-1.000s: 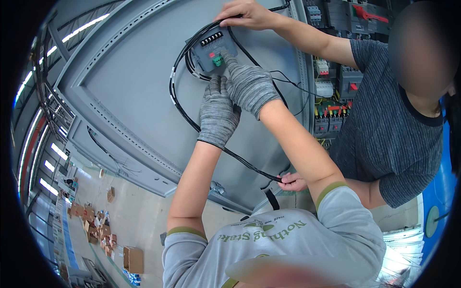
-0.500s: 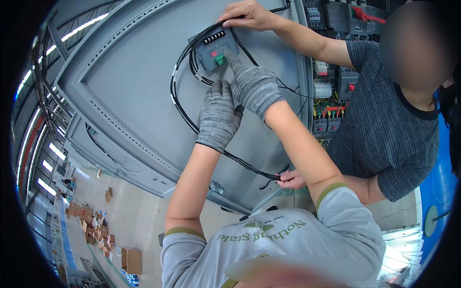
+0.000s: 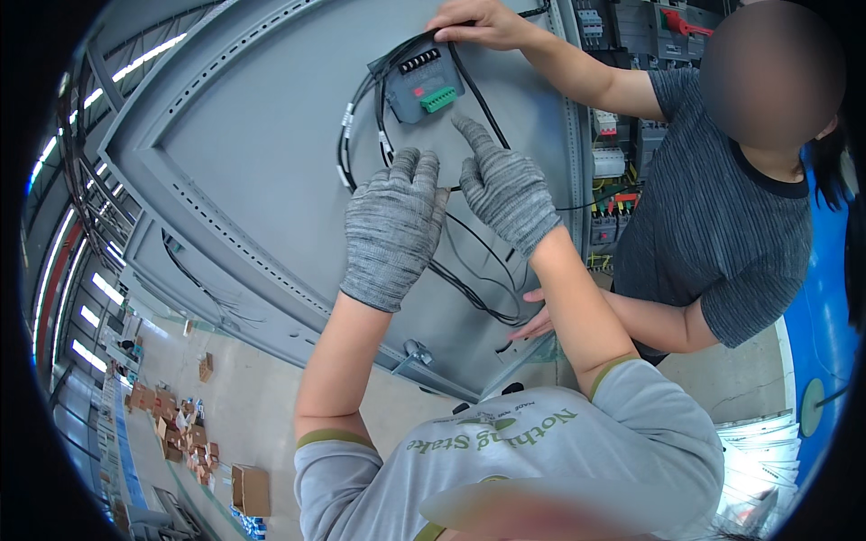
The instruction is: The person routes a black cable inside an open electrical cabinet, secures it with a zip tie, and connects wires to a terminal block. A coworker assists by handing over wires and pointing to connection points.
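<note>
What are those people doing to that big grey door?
Two people are at a grey panel. A small dark module with a green connector sits on it, ringed by black cables. The gloved left hand lies flat below the module, and the gloved right hand points a finger at it. A co-worker's bare hand rests on the cables above.

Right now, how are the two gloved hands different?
The left hand lies flat with fingers together, while the right hand points one finger toward the small dark module. The left hand sits lower on the grey panel than the right hand. Both wear grey knit gloves.
</note>
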The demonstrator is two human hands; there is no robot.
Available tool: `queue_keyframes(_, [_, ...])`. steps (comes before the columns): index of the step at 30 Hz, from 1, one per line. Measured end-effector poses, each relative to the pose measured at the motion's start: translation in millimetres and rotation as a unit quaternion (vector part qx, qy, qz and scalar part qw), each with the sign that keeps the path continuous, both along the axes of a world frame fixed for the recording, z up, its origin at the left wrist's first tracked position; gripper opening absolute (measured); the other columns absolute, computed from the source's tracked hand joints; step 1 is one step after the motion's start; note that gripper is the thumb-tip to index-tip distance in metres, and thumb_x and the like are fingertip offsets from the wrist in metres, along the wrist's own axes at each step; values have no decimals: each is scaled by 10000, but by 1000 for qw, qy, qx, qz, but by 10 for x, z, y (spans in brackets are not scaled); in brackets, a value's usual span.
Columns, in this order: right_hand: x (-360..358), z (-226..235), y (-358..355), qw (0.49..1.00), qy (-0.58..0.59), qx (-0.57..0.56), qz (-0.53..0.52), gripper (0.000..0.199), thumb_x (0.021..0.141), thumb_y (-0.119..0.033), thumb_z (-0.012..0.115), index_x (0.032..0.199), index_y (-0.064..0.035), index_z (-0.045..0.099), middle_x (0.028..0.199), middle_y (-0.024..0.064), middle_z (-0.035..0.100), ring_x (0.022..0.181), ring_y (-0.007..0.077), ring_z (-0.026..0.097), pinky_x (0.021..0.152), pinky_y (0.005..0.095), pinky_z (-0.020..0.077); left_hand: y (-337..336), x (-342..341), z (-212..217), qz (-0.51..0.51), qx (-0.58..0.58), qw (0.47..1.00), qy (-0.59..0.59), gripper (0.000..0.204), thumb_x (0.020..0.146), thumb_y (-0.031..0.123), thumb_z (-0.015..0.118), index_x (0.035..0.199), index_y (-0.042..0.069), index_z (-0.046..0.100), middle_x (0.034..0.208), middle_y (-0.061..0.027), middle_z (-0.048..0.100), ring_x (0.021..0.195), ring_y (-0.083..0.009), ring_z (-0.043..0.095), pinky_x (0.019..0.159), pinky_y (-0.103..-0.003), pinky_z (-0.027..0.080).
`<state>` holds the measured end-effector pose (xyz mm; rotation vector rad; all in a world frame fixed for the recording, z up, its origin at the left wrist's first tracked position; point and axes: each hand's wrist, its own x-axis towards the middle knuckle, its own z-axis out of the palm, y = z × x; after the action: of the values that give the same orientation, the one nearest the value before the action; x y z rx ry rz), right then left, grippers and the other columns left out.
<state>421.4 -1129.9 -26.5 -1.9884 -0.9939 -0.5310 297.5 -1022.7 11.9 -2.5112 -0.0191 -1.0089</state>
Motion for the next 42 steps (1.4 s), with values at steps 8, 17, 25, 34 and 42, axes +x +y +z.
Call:
queue_keyframes(8, [-294,-286,256,979,-81,182,46,368,895,-134,530,1254,-61,555,1076,179,651,947,333,646,834,424,523,315,-231,10,-107,104,989,-25,404,844,122,587,1247,99,582,1174,-90,629,1011,-208,632,1062,-429,393])
queue_keyframes(17, [-955,-422,507,937,-195,284,-48,363,811,-49,587,1172,-23,604,1032,168,631,955,337,587,873,423,466,822,-448,-173,-56,96,993,-42,356,854,215,615,1204,151,616,1247,-27,587,1255,-212,481,1152,-585,134])
queue_keyframes(25, [-1802,-971,892,949,-168,264,-34,274,789,-3,577,1056,-37,629,929,149,626,875,334,601,809,422,492,1059,-651,-88,23,74,997,-19,446,861,393,599,1218,127,622,1403,-55,500,1365,-282,348,1159,-592,91])
queue_keyframes(34, [-2503,-1479,619,978,-91,179,-63,269,794,0,568,1050,-48,633,940,147,627,892,334,605,826,425,491,1161,-722,-189,-17,63,998,-21,447,869,395,597,1224,124,618,1435,-53,468,1359,-288,369,1159,-582,102])
queue_keyframes(42, [-2964,-2218,398,997,-47,39,44,302,780,-116,578,1069,-54,641,1011,149,625,938,331,603,866,428,486,1070,-875,-125,-65,93,993,-17,451,840,313,628,1251,133,587,1464,-40,427,1345,-261,382,1159,-528,170])
